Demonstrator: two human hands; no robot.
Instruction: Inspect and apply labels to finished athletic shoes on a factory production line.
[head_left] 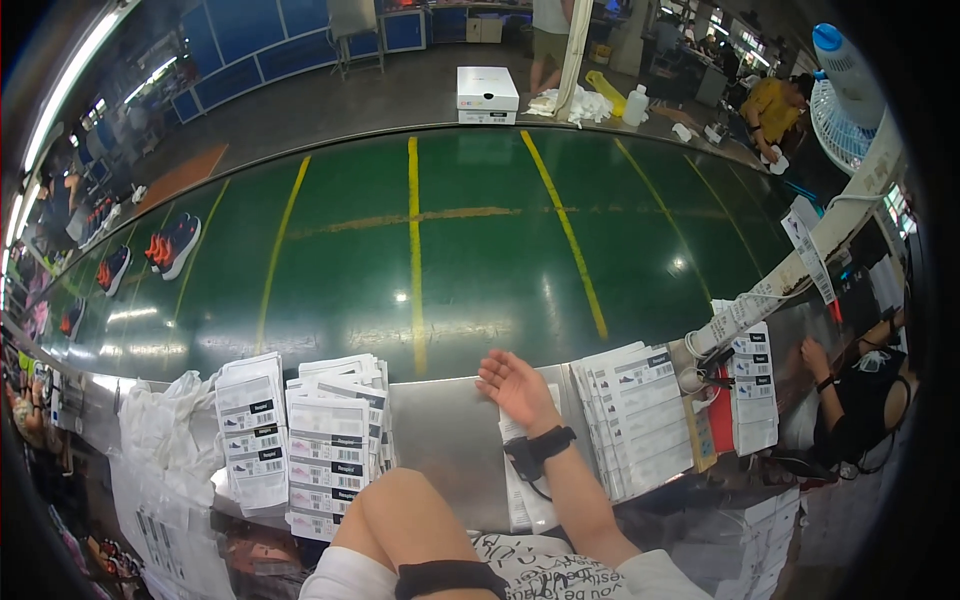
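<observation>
My right hand (515,385) hovers at the near edge of the green conveyor belt, fingers stretched out and holding nothing. A black strap circles its wrist. Under that forearm lies a white paper sheet (527,490) on the metal ledge (450,440). Right of the hand is a thick stack of label sheets (635,415). My left arm is bent at the elbow, a black band near its wrist; its hand is out of view. Left of that arm lie two more stacks of printed label sheets, one fanned (330,450) and one narrower (252,430).
The green belt (480,260) has yellow stripes; dark sneakers with orange (175,245) are on its left. A white shoebox (487,95) stands beyond it. A crumpled plastic bag (170,430) is at near left. A post (790,265) with a fan (845,110) and a co-worker (865,400) are at right.
</observation>
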